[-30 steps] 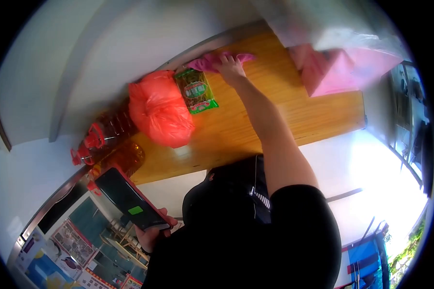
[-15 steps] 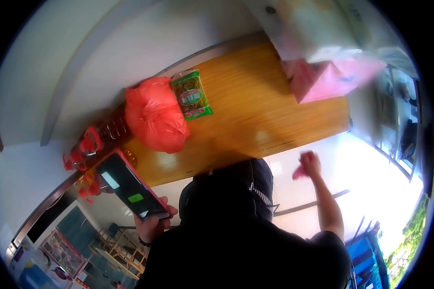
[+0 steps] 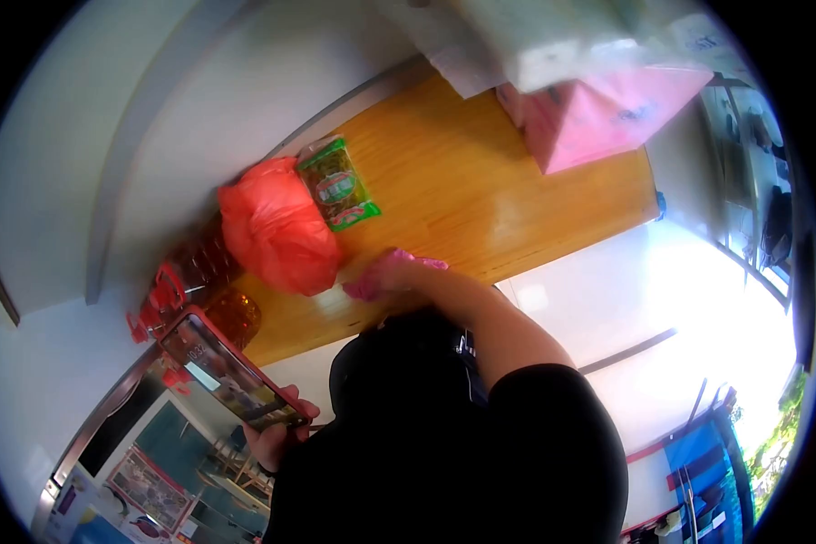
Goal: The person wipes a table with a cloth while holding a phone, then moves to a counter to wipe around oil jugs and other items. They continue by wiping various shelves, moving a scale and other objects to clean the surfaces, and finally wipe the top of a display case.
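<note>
A crumpled pink cloth [image 3: 372,285] lies on the honey-coloured wooden tabletop [image 3: 480,199], close to its near edge. The person's right hand [image 3: 406,277] is on top of it, fingers curled into the fabric and gripping it. Just left of the cloth is a knotted red plastic bag [image 3: 276,227], and a green printed snack packet [image 3: 337,184] lies flat against the bag's far side. Beyond the bag, at the tabletop's left end, are amber oil bottles with red handles [image 3: 231,313]. A pink wrapped package [image 3: 598,113] is at the far right corner, well apart from the cloth. Lower left, off the tabletop, the left hand [image 3: 276,437] is closed around a red-cased smartphone [image 3: 227,372] with its screen lit.
</note>
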`<act>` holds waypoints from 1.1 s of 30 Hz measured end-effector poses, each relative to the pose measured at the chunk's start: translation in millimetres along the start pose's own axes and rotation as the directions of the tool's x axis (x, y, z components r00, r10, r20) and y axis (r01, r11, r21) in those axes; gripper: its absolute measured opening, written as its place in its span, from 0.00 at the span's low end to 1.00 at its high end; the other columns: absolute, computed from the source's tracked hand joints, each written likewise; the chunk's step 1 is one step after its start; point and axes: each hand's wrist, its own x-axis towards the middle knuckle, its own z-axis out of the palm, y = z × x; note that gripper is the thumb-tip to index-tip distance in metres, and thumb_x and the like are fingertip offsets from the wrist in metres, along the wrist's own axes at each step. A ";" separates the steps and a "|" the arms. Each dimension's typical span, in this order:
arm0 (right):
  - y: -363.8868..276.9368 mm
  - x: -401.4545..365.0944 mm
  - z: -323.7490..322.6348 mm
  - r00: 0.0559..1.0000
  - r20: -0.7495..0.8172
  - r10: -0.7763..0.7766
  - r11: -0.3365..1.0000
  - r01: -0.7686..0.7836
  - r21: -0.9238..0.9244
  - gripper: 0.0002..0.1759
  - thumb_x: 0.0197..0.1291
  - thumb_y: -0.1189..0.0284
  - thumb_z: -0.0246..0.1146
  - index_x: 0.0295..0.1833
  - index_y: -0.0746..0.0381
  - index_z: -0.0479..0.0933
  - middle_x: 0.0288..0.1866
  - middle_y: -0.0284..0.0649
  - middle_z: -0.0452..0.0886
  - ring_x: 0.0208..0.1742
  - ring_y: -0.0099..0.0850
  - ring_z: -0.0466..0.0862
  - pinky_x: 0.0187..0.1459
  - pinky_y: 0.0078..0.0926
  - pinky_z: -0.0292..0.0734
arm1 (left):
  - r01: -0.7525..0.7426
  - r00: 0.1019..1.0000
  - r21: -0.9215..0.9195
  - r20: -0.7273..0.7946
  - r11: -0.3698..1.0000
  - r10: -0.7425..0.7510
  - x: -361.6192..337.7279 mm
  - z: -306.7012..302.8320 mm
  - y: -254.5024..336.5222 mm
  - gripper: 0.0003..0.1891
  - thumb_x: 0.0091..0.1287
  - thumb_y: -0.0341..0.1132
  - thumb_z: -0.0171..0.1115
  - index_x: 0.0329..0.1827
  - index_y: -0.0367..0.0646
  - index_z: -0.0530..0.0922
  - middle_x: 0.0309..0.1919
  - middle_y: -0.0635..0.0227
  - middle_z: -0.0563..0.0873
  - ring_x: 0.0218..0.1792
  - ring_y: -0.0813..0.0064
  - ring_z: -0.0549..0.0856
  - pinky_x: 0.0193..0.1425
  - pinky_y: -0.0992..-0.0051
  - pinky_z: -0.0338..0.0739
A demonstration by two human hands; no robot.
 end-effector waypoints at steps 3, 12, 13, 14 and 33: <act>54.9 -15.6 -67.8 0.816 0.095 0.570 0.728 -0.556 0.402 0.12 0.53 0.64 0.53 0.39 0.52 0.79 0.33 0.35 0.81 0.36 0.31 0.81 0.38 0.28 0.75 | -0.020 0.994 0.039 0.105 0.999 0.015 7.1 -3.6 -3.1 0.27 0.48 0.34 0.66 0.49 0.28 0.69 0.39 0.50 0.80 0.31 0.56 0.83 0.17 0.79 0.73; 27.8 -318.0 -156.8 0.334 -0.806 0.489 0.444 -0.890 -0.099 0.37 0.39 0.49 0.65 0.55 0.58 0.69 0.51 0.42 0.74 0.49 0.37 0.75 0.50 0.30 0.72 | 0.081 0.941 0.068 0.324 0.994 -0.099 30.4 9.8 -4.9 0.29 0.51 0.35 0.62 0.54 0.31 0.64 0.40 0.47 0.79 0.36 0.60 0.83 0.25 0.82 0.77; 8.3 -319.5 -179.0 0.180 -0.780 0.599 0.531 -0.819 0.218 0.41 0.24 0.49 0.73 0.49 0.58 0.73 0.51 0.39 0.74 0.51 0.36 0.74 0.52 0.26 0.70 | 0.087 0.934 0.052 0.344 0.995 -0.099 31.8 11.1 -3.9 0.30 0.54 0.33 0.61 0.58 0.32 0.60 0.50 0.48 0.75 0.44 0.55 0.81 0.30 0.76 0.77; -9.7 -312.7 -211.5 0.362 -0.652 0.666 0.183 -0.927 -0.327 0.44 0.20 0.51 0.73 0.49 0.58 0.72 0.56 0.44 0.68 0.54 0.41 0.70 0.52 0.31 0.71 | 0.120 0.935 0.031 0.333 0.992 -0.124 35.4 11.4 -4.0 0.30 0.54 0.32 0.60 0.58 0.33 0.59 0.50 0.48 0.74 0.44 0.55 0.81 0.31 0.77 0.77; 25.2 -64.2 -123.0 0.973 -0.095 0.212 0.866 -0.232 -0.442 0.21 0.50 0.72 0.54 0.53 0.57 0.69 0.56 0.46 0.65 0.57 0.42 0.66 0.54 0.37 0.67 | 0.108 0.977 -0.030 0.190 0.994 -0.100 44.4 6.6 -12.6 0.34 0.52 0.27 0.57 0.63 0.42 0.52 0.50 0.51 0.74 0.43 0.56 0.81 0.32 0.77 0.77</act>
